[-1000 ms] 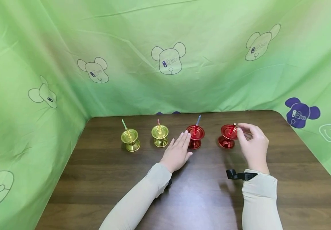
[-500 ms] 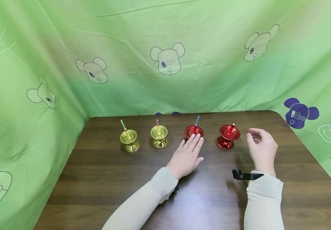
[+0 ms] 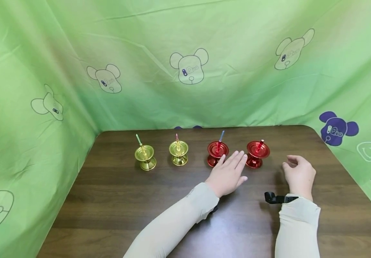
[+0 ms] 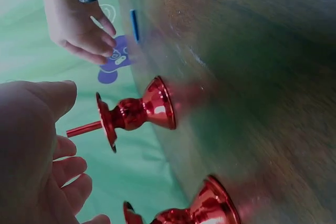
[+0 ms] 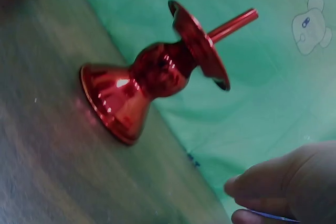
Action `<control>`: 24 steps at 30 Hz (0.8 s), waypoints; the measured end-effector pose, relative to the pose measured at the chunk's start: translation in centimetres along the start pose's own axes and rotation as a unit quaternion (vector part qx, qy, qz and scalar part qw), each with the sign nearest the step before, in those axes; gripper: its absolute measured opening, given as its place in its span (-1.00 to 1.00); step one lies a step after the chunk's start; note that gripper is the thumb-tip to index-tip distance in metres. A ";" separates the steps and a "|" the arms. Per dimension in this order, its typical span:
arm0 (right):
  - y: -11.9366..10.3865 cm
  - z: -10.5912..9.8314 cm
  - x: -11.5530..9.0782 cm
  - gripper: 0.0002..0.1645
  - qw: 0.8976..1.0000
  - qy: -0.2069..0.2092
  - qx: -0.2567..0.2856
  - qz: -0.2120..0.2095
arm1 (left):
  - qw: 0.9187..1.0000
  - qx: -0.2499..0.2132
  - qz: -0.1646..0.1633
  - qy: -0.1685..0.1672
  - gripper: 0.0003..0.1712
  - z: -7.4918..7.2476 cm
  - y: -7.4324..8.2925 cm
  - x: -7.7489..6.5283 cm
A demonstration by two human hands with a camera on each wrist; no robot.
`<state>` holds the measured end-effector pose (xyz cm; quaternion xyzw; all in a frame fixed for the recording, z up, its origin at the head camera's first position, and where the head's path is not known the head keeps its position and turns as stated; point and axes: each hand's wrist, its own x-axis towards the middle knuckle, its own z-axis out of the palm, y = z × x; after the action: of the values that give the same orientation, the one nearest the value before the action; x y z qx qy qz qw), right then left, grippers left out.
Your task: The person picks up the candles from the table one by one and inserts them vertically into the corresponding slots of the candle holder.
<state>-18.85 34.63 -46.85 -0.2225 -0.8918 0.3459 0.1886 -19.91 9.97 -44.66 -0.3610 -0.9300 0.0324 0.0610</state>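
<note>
Two gold candle holders (image 3: pixel 145 153) stand at left, one with a green candle (image 3: pixel 138 139), the other with a pink candle (image 3: pixel 177 137). A red candle holder (image 3: pixel 218 148) bears a blue candle (image 3: pixel 221 135); the rightmost red candle holder (image 3: pixel 258 149) shows only its thin red tube (image 5: pixel 233 27). My left hand (image 3: pixel 227 173), fingers straight, is between the two red holders on their near side; contact cannot be told. My right hand (image 3: pixel 300 177), loosely curled with nothing visible in it, is right of the last holder. A blue stick (image 4: pixel 135 25) lies on the table beneath it.
The holders stand in a row near the back of the brown wooden table (image 3: pixel 117 200). Green printed cloth (image 3: pixel 140 104) hangs behind and beside it. A black strap (image 3: pixel 280 198) circles my right wrist.
My right hand has drawn away from the rightmost red holder, to the right and nearer. My left hand has slid right, past the front of the other red holder. The holders keep their places.
</note>
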 end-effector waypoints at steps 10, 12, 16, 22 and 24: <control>1.5 0.1 0.0 -0.52 0.998 -0.042 -0.029 0.028 | 0.999 -0.009 -0.015 -0.044 -0.18 0.0 1.3 1.8; 1.7 0.2 0.0 -0.51 0.998 -0.046 -0.035 0.029 | 0.999 -0.003 -0.016 -0.047 -0.18 0.0 1.5 2.0; 2.0 0.1 0.0 -0.51 0.998 -0.048 -0.040 0.029 | 0.998 0.010 -0.021 -0.053 -0.18 0.1 1.6 2.5; 2.3 -0.1 -0.1 -0.53 0.997 -0.048 -0.037 0.037 | 0.998 0.014 -0.020 -0.058 -0.17 0.4 1.6 3.1; 2.5 -0.1 0.0 -0.54 0.998 -0.046 -0.036 0.037 | 0.998 0.014 -0.021 -0.058 -0.17 0.6 1.6 3.3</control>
<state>-18.15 36.29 -48.52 -0.2454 -0.9025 0.3307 0.1261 -21.32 13.33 -45.13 -0.3383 -0.9387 0.0652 0.0127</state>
